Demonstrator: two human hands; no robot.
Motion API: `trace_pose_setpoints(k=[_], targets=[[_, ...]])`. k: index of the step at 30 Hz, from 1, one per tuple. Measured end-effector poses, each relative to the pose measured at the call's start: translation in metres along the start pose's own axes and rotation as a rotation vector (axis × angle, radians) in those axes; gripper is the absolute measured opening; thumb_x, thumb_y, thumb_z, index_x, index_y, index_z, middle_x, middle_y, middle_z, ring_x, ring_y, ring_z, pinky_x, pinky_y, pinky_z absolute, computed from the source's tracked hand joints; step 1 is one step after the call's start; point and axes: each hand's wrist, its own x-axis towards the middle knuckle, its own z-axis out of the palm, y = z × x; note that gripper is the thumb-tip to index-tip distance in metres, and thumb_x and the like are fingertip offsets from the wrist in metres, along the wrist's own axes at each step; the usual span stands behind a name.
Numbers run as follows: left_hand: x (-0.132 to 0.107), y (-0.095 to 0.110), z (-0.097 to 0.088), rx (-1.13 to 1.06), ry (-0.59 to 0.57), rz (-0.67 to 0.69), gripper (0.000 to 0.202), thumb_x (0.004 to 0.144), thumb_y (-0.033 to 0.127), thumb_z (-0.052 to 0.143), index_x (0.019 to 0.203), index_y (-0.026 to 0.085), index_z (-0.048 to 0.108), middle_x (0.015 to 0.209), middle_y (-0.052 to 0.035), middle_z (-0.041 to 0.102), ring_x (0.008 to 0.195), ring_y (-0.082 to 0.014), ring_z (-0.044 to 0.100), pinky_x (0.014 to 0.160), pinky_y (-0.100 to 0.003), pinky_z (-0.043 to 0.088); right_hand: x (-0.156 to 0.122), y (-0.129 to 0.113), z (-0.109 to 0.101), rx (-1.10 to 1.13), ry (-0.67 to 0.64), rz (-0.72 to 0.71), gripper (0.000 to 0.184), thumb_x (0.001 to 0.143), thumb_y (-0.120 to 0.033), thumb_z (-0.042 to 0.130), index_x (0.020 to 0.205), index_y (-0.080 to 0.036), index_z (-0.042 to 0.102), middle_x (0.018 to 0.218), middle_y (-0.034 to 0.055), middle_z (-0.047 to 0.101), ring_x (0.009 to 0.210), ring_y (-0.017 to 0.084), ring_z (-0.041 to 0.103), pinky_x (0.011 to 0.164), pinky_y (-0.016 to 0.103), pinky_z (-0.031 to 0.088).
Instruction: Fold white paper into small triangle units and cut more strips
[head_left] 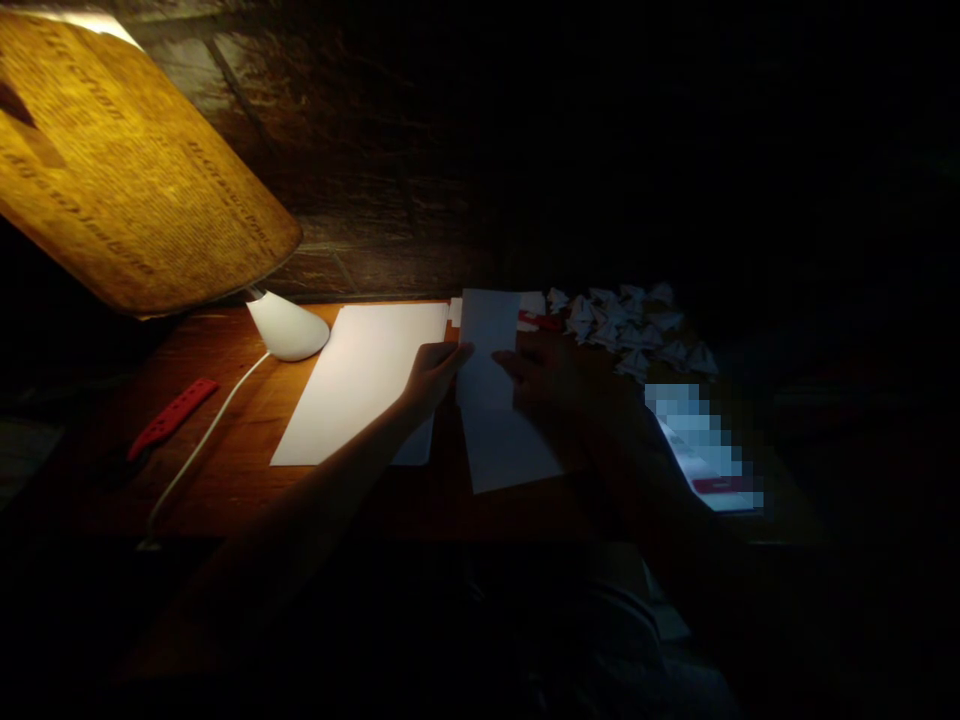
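Note:
Between my two hands a narrow white sheet of paper is held up over the wooden table, its lower end nearer to me. My left hand pinches its left edge, thumb on the front. On the opposite edge my right hand grips the paper too, thumb forward; most of that hand lies in shadow. A stack of white paper rests flat just left of the held sheet, partly behind my left forearm. Small white paper pieces and a dark red object lie behind, partly covered.
A lamp with a yellow printed shade stands at the left, its white cord running forward. A red utility knife lies beside it. Several folded paper shapes cluster at the back right. A lit, blurred screen lies right on the table.

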Motion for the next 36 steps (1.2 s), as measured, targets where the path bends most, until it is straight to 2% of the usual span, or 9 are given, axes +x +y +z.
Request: trace_pose_setpoints(k=[3,6,19,23,32,36], targets=[[0.001,0.000,0.000,0.009,0.019,0.059,0.069,0.076,0.076,0.082,0.054,0.019,0.049,0.053,0.0043,0.040,0.050,-0.0077,0.037,0.044,-0.022,0.026,0.002,0.005,-0.001,-0.041,0.004,-0.023,0.042,0.083,-0.058,0.077,0.070,-0.022,0.062,0.068,-0.0002,0.061,0.064,0.015,0.051,0.057,0.028,0.039],[0.002,0.001,0.001,-0.008,0.051,0.099,0.067,0.078,0.075,0.081,0.057,0.018,0.051,0.054,0.0041,0.042,0.050,-0.0077,0.038,0.046,-0.022,0.028,0.004,0.009,-0.003,-0.074,-0.015,-0.013,0.042,0.084,-0.057,0.075,0.067,-0.021,0.060,0.066,-0.0002,0.059,0.063,0.015,0.050,0.057,0.028,0.039],[0.003,-0.003,-0.002,0.001,0.035,0.082,0.061,0.075,0.072,0.084,0.062,0.017,0.063,0.059,0.0008,0.056,0.055,-0.0102,0.049,0.049,-0.022,0.037,0.009,0.011,-0.009,-0.334,-0.018,-0.175,0.028,0.092,-0.037,0.065,0.070,-0.021,0.065,0.070,0.0026,0.066,0.068,0.017,0.056,0.062,0.030,0.041],[0.003,-0.001,0.000,-0.028,0.016,0.072,0.056,0.076,0.069,0.085,0.067,0.016,0.067,0.062,-0.0004,0.060,0.056,-0.0106,0.053,0.051,-0.023,0.042,0.009,0.011,-0.008,-0.345,-0.018,-0.186,0.027,0.093,-0.036,0.065,0.071,-0.021,0.066,0.071,0.0030,0.068,0.070,0.018,0.058,0.064,0.030,0.042],[0.002,0.004,0.002,-0.113,0.007,0.014,0.053,0.072,0.063,0.088,0.062,0.019,0.060,0.059,0.0026,0.052,0.051,-0.0097,0.053,0.046,-0.021,0.047,0.008,0.016,-0.006,-0.200,0.079,-0.100,0.033,0.094,-0.044,0.064,0.069,-0.022,0.063,0.068,0.0010,0.063,0.068,0.016,0.055,0.061,0.029,0.042],[0.001,0.007,0.003,-0.094,-0.001,0.022,0.052,0.075,0.060,0.085,0.060,0.019,0.056,0.057,0.0029,0.050,0.049,-0.0101,0.053,0.044,-0.021,0.047,0.009,0.016,-0.008,-0.213,0.062,-0.094,0.036,0.094,-0.045,0.066,0.066,-0.022,0.061,0.067,0.0005,0.061,0.066,0.015,0.054,0.062,0.029,0.041]])
